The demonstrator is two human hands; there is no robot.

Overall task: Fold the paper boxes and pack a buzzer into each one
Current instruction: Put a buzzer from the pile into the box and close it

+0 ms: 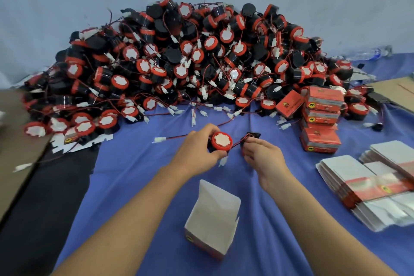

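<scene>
Several packed boxes [320, 119] stacked; hundreds of buzzers [174, 63] left. Left hand [199, 148] grasping one buzzer [221, 141], right hand [261, 152] pinching its wire [235, 146]; open box [212, 215] waiting.

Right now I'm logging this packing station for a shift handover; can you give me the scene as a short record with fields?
left hand: grips a red-faced buzzer
right hand: pinches the buzzer's red and black wire
open box: folded, upright, top flaps open, nearest the person
buzzer pile: large heap at the back
closed boxes: stacked at right
flat boxes: unfolded, at far right
surface: blue cloth
</scene>
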